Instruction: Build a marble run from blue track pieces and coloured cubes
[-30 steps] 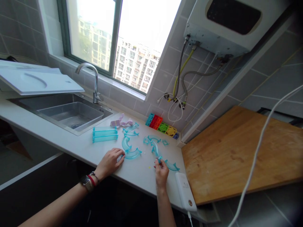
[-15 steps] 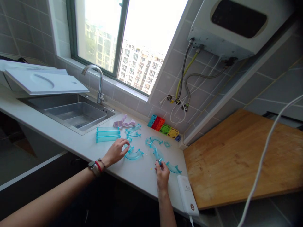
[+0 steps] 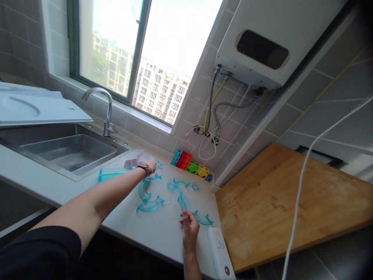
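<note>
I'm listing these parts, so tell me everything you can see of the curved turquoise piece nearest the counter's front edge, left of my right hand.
The curved turquoise piece is see-through and looks like plastic: a bowed band with small tabs at its ends. It lies on the white counter, its outer edge bulging towards you. Another curved piece sits just behind its left part; whether the two join, I cannot tell. Neither your left hand nor your right hand touches it.
</note>
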The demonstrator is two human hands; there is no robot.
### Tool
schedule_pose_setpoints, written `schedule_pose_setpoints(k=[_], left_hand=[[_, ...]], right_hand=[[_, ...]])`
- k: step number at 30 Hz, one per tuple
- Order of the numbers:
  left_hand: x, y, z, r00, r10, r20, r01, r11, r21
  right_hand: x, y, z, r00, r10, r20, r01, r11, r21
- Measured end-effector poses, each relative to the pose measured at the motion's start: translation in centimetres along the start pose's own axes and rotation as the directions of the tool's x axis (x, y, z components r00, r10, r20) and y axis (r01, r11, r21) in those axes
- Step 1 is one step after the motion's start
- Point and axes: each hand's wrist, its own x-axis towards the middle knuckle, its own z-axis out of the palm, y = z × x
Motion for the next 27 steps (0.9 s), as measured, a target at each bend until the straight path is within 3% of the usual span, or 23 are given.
schedule_pose_setpoints(k=[8,15,20,27], left_hand=[[0.7,-1.7,1.7,0.984,-0.072,-0.162,0.021,0.954,-0.299],[2.2,-3.2,0.2,0.968,-0.029,-0.25,-0.082,0.901,-0.425],[1.9,-2.2,-0.2,0.93,0.049,-0.363,-0.245,0.821,-0.516],[-0.1,-0.4,2.8,0.918,0.009,-0.396,-0.312,0.63,-0.711]], right_hand=[[0.2,0.4,0.1,1.0,0.008,-0.026,-0.01,0.997,-0.078],[0.5,0.8,-0.3,0.987,0.117,-0.111,-0.109,0.991,0.074],[0.8,1.0,-0.5,0.971,0.181,-0.154,-0.159,0.977,0.141],[0.6,0.1,0.1,0.993,0.103,-0.05,-0.1,0.994,0.045]])
